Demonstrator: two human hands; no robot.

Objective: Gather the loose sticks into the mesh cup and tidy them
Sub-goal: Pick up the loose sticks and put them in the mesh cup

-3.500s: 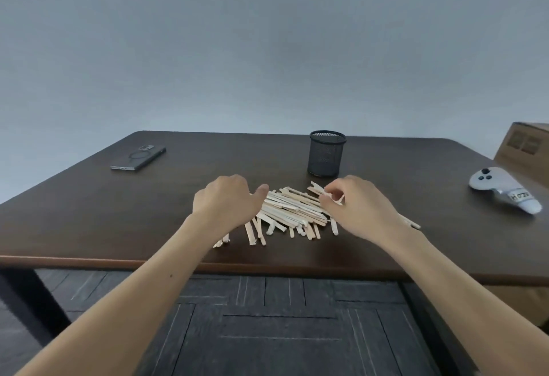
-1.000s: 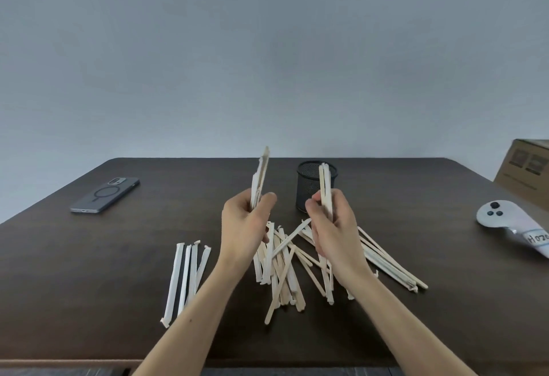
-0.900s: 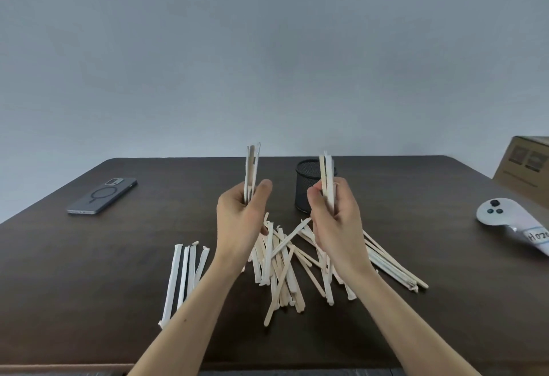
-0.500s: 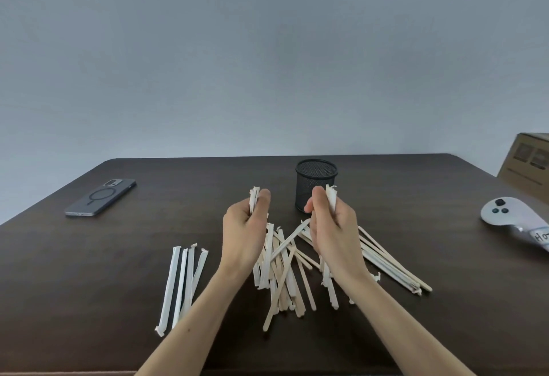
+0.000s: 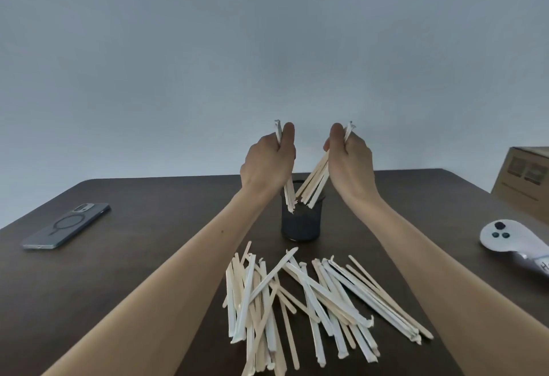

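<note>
The black mesh cup [image 5: 301, 222] stands upright at the table's middle. My left hand [image 5: 269, 162] is raised above it, shut on a small bunch of sticks [image 5: 288, 196] whose lower ends dip into the cup's mouth. My right hand [image 5: 350, 162] is level with it on the right, shut on another bunch [image 5: 313, 185] that slants down to the cup's rim. A loose pile of pale wooden and paper-wrapped sticks [image 5: 309, 301] lies fanned on the dark table [image 5: 148, 257], nearer to me than the cup.
A grey phone [image 5: 66, 225] lies face down at the left. A white controller [image 5: 517, 243] rests near the right edge, with a cardboard box [image 5: 525, 179] behind it. A plain grey wall rises behind the table.
Both hands rose from the pile and moved forward over the cup, each carrying its bunch. The bunches' lower ends now point into the cup. The view has tilted and drawn closer.
</note>
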